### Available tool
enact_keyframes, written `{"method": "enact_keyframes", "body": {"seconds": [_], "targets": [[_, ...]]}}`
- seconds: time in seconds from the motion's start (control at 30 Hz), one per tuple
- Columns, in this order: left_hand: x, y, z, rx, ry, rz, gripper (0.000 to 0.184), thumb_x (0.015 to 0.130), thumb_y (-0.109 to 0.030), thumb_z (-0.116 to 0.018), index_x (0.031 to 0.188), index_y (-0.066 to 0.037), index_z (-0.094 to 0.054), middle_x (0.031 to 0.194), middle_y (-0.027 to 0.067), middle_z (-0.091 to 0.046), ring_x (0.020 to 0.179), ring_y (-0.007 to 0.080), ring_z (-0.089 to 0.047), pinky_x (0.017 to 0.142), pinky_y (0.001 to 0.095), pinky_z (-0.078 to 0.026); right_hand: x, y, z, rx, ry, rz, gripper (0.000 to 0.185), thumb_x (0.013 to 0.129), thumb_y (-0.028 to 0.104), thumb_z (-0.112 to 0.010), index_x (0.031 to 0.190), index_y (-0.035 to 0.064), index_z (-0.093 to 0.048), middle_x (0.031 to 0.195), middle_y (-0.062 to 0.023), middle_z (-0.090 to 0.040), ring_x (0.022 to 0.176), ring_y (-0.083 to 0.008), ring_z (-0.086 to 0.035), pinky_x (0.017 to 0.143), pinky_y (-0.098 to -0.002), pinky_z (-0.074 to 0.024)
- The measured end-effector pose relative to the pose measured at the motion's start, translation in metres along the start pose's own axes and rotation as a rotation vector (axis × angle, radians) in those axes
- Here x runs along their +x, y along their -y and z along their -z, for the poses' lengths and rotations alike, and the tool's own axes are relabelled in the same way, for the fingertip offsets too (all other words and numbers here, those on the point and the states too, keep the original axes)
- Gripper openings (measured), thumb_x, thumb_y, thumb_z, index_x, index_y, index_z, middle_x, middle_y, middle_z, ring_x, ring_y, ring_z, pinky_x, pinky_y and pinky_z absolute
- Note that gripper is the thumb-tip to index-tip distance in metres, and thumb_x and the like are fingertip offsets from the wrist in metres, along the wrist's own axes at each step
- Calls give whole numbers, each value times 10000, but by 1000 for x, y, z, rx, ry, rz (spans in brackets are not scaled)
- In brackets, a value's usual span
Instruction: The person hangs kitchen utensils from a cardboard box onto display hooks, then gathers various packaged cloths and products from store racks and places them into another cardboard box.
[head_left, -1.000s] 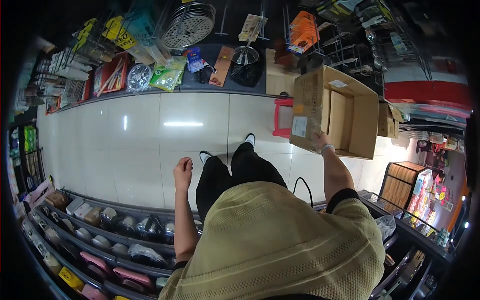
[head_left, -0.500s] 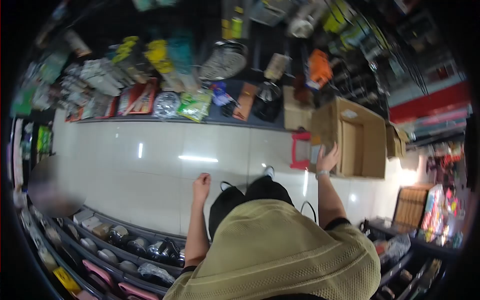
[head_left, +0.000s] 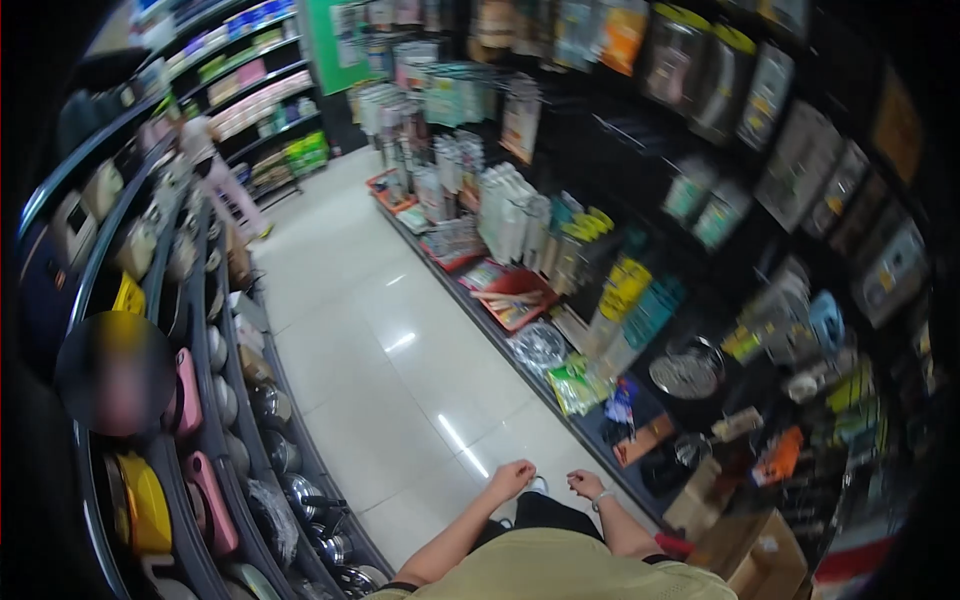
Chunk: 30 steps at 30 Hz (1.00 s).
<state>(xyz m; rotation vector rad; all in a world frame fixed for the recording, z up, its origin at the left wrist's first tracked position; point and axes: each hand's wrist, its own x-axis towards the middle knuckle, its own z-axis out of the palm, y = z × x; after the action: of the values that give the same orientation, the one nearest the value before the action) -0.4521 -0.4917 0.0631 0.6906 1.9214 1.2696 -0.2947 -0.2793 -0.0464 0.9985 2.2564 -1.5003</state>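
Observation:
My left hand (head_left: pixel 512 479) is held in front of my body above the tiled floor, its fingers curled in and nothing visible in them. Close to it on the right, my right hand (head_left: pixel 585 485) hovers with fingers loosely bent and a little apart, a bracelet at the wrist. It touches nothing that I can see. Below and to the right of that hand stands an open cardboard box (head_left: pixel 770 548), tilted in the view. The low shelf with an orange-brown package (head_left: pixel 643 440) and a green packet (head_left: pixel 578 387) lies beyond my right hand.
Tiled floor (head_left: pixel 370 350) runs away between two shelf rows. Pots (head_left: pixel 270 405) and pink-handled pans (head_left: pixel 210 490) fill the left shelves. Hanging packaged goods (head_left: pixel 680 60) cover the right wall. Another person (head_left: pixel 215 170) stands at the far end of the aisle.
My right hand has left the cardboard box and come in near my left hand. The view has swung left and up along the aisle, so the box sits lower right.

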Motion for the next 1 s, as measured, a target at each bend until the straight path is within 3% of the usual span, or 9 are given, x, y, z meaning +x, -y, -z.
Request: {"method": "enact_keyframes", "body": {"seconds": [0.1,0.3,0.43,0.5,0.57,0.63,0.73,0.77,1.0], "targets": [[5,11,37,-21,-95,93,209,861,-230,-557,947,-52,-624,759,82,-649,674,156,-627,644,285,-493,30,39,4,25,88,-140,296,833,238,-565,1070,66,-610,852,-45,-638,755,-144,-636,602,-286,-519],[26,36,154,-168,-446,200,224,868,-187,-563,963,7,-619,783,93,-651,693,150,-629,648,269,-506,113,5,33,54,268,-525,234,830,228,-580,1011,80,-569,957,-64,-622,855,-220,-615,687,-388,-514],[35,106,229,-110,-712,340,229,829,-208,-541,895,-7,-629,737,115,-655,669,192,-644,621,307,-510,198,43,56,39,110,-761,151,840,137,-504,946,64,-583,806,-97,-599,661,-235,-600,541,-384,-501],[28,158,254,33,-731,525,238,790,-229,-528,826,-20,-636,685,121,-648,636,214,-645,612,326,-510,241,98,53,58,-32,-707,144,843,112,-473,929,58,-575,780,-109,-588,629,-236,-591,519,-394,-496],[13,168,270,81,-721,694,242,747,-226,-509,808,-39,-649,635,121,-639,565,232,-632,587,346,-506,380,45,15,279,21,-582,162,852,134,-459,965,79,-563,790,-99,-590,625,-229,-589,508,-385,-490],[-4,205,267,-93,-832,823,195,729,-145,-533,688,19,-629,612,153,-632,543,238,-633,526,366,-504,394,179,14,347,-35,-454,179,857,166,-478,996,79,-550,807,-78,-598,639,-204,-589,527,-350,-488],[-27,214,259,-429,-785,1179,168,735,-105,-536,687,38,-611,601,169,-612,546,234,-624,515,352,-503,432,285,-32,422,116,-186,224,863,206,-514,1053,101,-571,870,-52,-617,725,-146,-602,588,-305,-486],[-28,210,259,-475,-790,1234,157,736,-97,-533,689,34,-606,600,164,-606,541,230,-616,507,347,-497,437,325,-46,415,202,-144,167,856,225,-574,975,109,-580,870,-44,-633,730,-144,-612,592,-276,-501],[43,203,326,-585,-770,1246,85,744,-42,-512,702,6,-568,591,126,-563,506,201,-559,456,318,-458,445,504,-166,236,616,22,277,866,276,-573,1076,97,-598,945,-13,-637,861,-121,-607,696,-270,-486]]}}
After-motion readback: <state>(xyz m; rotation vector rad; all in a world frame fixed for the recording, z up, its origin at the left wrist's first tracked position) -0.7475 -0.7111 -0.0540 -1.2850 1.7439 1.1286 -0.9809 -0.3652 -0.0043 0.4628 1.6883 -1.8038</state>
